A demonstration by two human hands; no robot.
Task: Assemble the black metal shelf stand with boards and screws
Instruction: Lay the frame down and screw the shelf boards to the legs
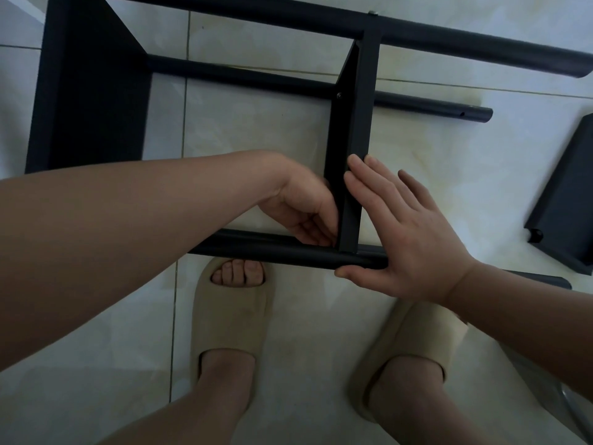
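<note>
My right hand (pixel 404 232) braces flat against the board (pixel 353 139) between my hands, my left hand (pixel 305 213) curls at its joint with the tube (pixel 272 248), its contents hidden, and easing off could skew that joint.

We stand on a pale tiled floor (pixel 256 123) in beige slippers: left slipper (pixel 229 316), open-toed, and right slipper (pixel 414 329).

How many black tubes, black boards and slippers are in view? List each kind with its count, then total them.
Black tubes: 3
Black boards: 3
Slippers: 2
Total: 8
</note>
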